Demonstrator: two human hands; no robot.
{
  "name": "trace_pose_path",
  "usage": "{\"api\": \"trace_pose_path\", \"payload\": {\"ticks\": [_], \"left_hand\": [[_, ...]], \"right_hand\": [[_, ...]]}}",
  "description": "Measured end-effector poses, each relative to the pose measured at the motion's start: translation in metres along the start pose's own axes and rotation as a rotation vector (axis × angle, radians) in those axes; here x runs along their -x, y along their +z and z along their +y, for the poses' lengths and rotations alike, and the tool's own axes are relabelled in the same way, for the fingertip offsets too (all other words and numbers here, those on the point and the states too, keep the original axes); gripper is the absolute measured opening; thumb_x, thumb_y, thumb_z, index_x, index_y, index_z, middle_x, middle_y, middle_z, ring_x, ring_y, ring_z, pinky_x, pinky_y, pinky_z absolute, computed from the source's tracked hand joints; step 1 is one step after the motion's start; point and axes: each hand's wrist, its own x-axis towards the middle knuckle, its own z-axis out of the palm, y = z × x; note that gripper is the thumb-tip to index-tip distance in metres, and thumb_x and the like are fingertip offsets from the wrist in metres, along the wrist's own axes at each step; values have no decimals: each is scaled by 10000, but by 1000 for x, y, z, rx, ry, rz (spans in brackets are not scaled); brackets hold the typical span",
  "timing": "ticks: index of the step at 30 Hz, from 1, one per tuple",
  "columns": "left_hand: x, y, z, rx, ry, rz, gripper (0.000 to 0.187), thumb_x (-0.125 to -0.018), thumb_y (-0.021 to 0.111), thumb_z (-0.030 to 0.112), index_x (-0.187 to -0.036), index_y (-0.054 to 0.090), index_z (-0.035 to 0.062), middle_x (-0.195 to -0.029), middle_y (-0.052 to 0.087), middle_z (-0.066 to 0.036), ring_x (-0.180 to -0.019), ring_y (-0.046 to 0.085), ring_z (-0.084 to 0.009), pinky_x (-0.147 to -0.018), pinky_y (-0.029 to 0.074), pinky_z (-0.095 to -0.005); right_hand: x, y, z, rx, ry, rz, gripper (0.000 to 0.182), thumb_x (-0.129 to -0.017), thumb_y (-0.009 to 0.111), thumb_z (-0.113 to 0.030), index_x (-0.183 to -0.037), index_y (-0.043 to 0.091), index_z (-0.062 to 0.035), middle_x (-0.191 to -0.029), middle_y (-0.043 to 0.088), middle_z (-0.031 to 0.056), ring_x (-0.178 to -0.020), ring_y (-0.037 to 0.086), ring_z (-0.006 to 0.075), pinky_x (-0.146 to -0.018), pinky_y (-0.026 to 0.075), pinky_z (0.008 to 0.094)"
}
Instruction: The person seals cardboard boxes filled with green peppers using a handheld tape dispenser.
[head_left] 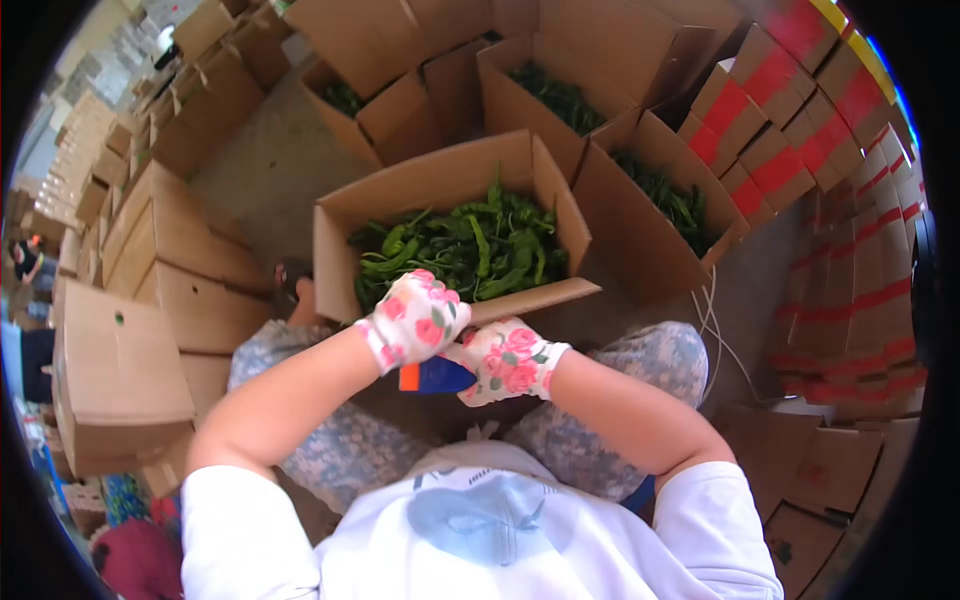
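An open cardboard box (340, 262) full of long green peppers (480, 240) stands in front of me between my knees. Both hands wear white gloves printed with pink roses. My left hand (422, 314) is closed at the box's near edge, beside the peppers; whatever its fingers hold is hidden. Just right of it and lower, my right hand (512, 362) is wrapped around a blue object with an orange end (437, 376). The hands hide part of this object, so its kind does not show. The near flap (540, 299) of the box lies folded outward above my right hand.
More open boxes of green peppers stand behind, including one at the right (668, 195). Closed cartons (125, 350) are stacked at the left. Cartons with red bands (770, 150) pile up at the right. A white cord (712, 330) lies on the floor. Other people are partly visible at far left.
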Motion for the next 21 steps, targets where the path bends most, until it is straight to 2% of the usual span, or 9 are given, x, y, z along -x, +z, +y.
{"api": "trace_pose_path", "payload": {"ticks": [3,5,9,10,12,14,15,17,21], "left_hand": [[23,65,28,168,-142,-402,105,-739,654,270,-745,641,166,-680,642,-53,-668,659,-254,-615,491,-391],[43,104,58,285,-18,-198,122,-752,642,285,-746,668,167,-704,666,-58,-697,679,-275,-605,510,-400],[72,73,80,386,-200,-190,169,-828,602,282,-746,659,145,-710,653,-91,-694,666,-308,-637,520,-416],[77,58,69,480,-270,-351,228,-871,585,311,-749,652,130,-739,651,-115,-733,664,-326,-657,525,-431],[104,44,41,513,-485,-191,269,-903,577,350,-828,664,106,-830,644,-119,-794,647,-325,-686,528,-432],[131,46,11,281,-658,223,240,-866,652,307,-897,642,69,-905,630,-133,-905,624,-331,-784,517,-427],[139,49,2,145,-822,215,263,-845,672,315,-905,640,61,-900,629,-142,-916,618,-335,-798,511,-431],[128,35,-7,244,-815,-89,293,-840,668,347,-926,650,67,-906,633,-139,-922,622,-333,-805,515,-427],[64,62,21,579,-242,-271,343,-870,624,409,-991,652,89,-1005,622,-146,-965,620,-315,-831,507,-429]], "right_hand": [[30,3,-19,-31,-64,-150,744,-687,723,-350,-1374,525,-147,-928,662,166,-813,635,334,-841,490,400],[55,-4,-34,2,-51,-165,756,-694,732,-344,-1383,511,-123,-916,658,162,-814,630,328,-854,483,399],[104,-43,-50,-170,71,-7,773,-663,802,-317,-1357,550,-89,-896,658,153,-785,645,350,-766,528,403],[116,-56,-50,-233,165,44,704,-699,803,-293,-1327,562,-86,-951,672,151,-872,655,315,-795,530,375],[141,-72,-33,-402,367,200,626,-724,818,-210,-1286,585,-66,-1055,684,152,-993,666,261,-856,531,334],[161,-78,-1,-530,505,401,647,-708,838,-131,-1295,582,-40,-1139,670,151,-1042,662,231,-917,521,325],[165,-75,18,-554,536,497,674,-705,844,-111,-1315,569,-32,-1175,659,147,-1056,655,220,-946,513,331],[166,-63,54,-433,641,471,706,-736,817,-138,-1370,524,-39,-1225,620,181,-1129,623,262,-976,494,349],[127,-28,74,-337,576,309,751,-720,819,-264,-1381,516,-75,-1183,623,197,-1121,622,306,-967,494,369]]}}
